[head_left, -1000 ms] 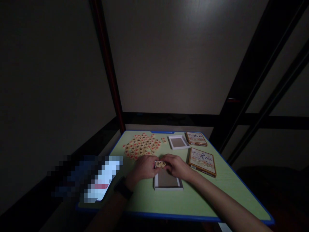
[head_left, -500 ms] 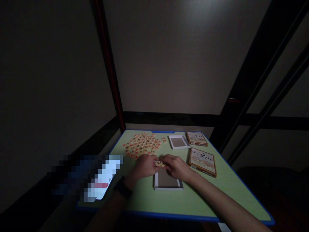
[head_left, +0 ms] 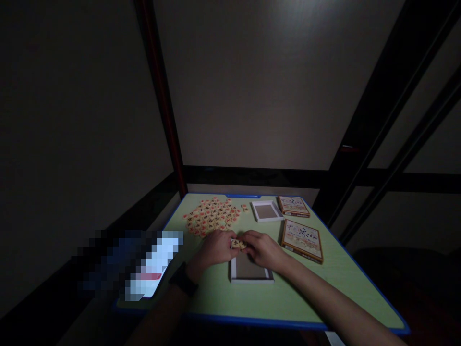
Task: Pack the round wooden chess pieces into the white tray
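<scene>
My left hand (head_left: pixel 213 248) and my right hand (head_left: pixel 262 249) meet at the far edge of a shallow white box tray (head_left: pixel 251 278) on the green table (head_left: pixel 273 302). Their fingers are curled and pinch two small pale tiles (head_left: pixel 237 244) with dark marks, held side by side between them. A heap of several similar tiles (head_left: pixel 212 217), marked red and black, lies spread at the back left of the table. A dark watch sits on my left wrist.
A second white box tray (head_left: pixel 267 211) sits at the back centre. Two printed box lids (head_left: pixel 301 239) lie at the right. A blurred-out object (head_left: pixel 137 264) covers the table's left front corner. The blue table rim runs along the front; dark frame posts stand behind.
The hands and the two tiles have barely shifted, staying at the tray's far edge. Nothing else moved.
</scene>
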### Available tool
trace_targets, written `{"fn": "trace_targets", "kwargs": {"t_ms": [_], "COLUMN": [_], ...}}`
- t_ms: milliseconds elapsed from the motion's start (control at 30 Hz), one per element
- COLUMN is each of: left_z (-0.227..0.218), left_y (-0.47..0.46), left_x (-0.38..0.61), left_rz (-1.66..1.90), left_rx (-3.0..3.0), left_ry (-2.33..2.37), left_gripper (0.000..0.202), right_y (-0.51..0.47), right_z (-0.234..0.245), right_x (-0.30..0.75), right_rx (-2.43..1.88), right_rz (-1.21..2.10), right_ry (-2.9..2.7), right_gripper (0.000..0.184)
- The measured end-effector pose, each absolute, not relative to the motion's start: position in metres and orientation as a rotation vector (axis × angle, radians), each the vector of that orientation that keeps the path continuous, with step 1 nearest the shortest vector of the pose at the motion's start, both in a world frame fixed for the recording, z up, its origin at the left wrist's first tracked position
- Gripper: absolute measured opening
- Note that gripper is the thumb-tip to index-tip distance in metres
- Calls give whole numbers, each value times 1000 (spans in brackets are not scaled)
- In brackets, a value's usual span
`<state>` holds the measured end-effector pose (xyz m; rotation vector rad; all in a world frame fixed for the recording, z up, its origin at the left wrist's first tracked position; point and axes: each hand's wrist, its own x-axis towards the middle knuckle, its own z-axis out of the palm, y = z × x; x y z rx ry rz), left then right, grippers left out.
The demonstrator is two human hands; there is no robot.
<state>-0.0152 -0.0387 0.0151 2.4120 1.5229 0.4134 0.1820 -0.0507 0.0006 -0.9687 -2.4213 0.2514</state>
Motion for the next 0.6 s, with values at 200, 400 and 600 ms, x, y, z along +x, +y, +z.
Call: {"fn": "trace_targets", "kwargs": {"t_ms": [200,400,600], "left_z": [17,15,15], "left_y": [-40,-39,-41], "left_x": [-14,-14,-14], "left_rz": [385,399,389], "left_rx": [2422,2420,2408], "left_ry": [1539,1530,1547], "left_gripper": [25,24,22], "right_y": [-50,-50,-51], "right_z": [-1,-2,2], "right_x": [182,182,183], "right_rx": [-990,-975,-971], "right_rz": [257,259,288], "right_ry": [-2419,-2407,-2397], "right_gripper": [29,27,30]}}
